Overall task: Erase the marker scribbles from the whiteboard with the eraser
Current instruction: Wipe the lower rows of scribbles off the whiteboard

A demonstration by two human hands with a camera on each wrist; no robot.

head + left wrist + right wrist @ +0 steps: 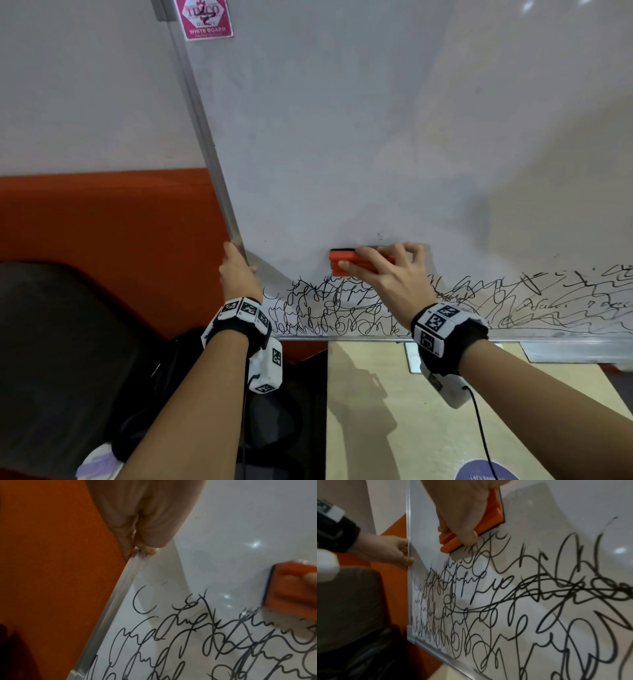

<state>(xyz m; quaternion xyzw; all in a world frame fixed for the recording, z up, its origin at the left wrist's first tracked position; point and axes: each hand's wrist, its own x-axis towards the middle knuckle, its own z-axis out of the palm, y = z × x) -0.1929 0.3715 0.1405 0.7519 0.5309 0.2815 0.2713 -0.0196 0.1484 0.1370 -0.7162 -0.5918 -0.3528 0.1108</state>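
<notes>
The whiteboard (342,137) stands upright, and everything here sits around it. The right hand (387,274) grips the orange eraser (346,263), thumb along its lower side and fingers curled over its top, pressing the dark felt face flat against the whiteboard just above the black scribbles (325,308). Those scribbles fill a band along the whiteboard's bottom edge and run off toward its right side; the surface above the eraser is wiped, with faint grey smears. The left hand (236,270) clasps the whiteboard's metal left edge, fingers wrapped behind the frame and thumb on the front, level with the eraser and apart from it. A pink sticker (204,19) sits in the whiteboard's top left corner. Behind the whiteboard's left edge is an orange panel (102,219), and below its bottom edge a pale wooden table (376,411).
</notes>
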